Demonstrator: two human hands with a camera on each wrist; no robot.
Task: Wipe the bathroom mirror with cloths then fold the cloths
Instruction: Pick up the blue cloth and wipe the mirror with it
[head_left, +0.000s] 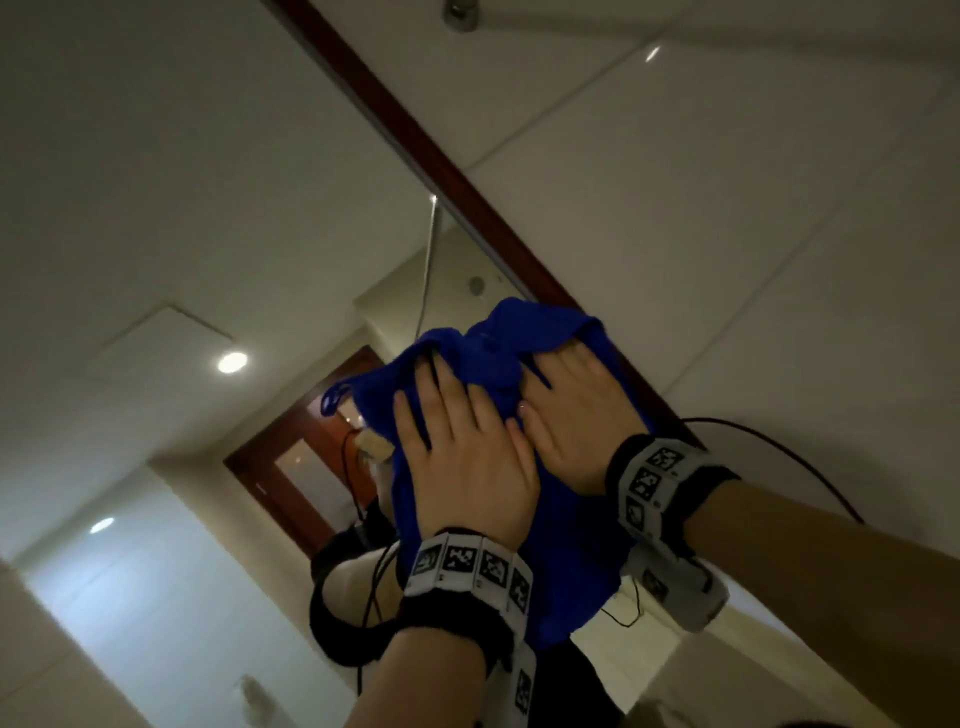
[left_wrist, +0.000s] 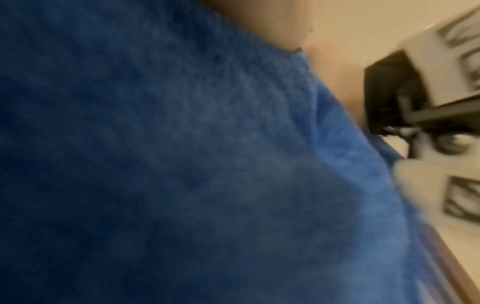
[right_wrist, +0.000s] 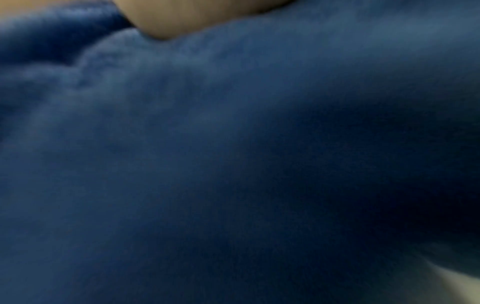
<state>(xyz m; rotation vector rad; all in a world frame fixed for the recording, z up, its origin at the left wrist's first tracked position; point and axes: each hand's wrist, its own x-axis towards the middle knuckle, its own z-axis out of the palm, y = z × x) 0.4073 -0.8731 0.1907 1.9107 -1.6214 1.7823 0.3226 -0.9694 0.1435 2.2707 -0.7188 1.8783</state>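
A blue cloth (head_left: 493, 348) is spread against the bathroom mirror (head_left: 208, 208), close to its dark wooden frame (head_left: 415, 135) on the right. My left hand (head_left: 462, 452) lies flat on the cloth with its fingers spread. Beside it and touching it, my right hand (head_left: 571, 415) also presses flat on the cloth, whose top edge bunches over the fingertips. The lower part of the cloth hangs loose below both wrists. Blurred blue cloth (left_wrist: 182, 164) fills the left wrist view, and blue cloth (right_wrist: 233, 164) fills the right wrist view. Only a strip of skin shows at the top of each.
A pale tiled wall (head_left: 727, 208) lies right of the frame. A black cable (head_left: 779, 452) loops from my right wrist band (head_left: 654, 478). The mirror reflects ceiling lights (head_left: 232, 362) and a wooden door (head_left: 311, 441). A metal fitting (head_left: 460, 13) sits at the top.
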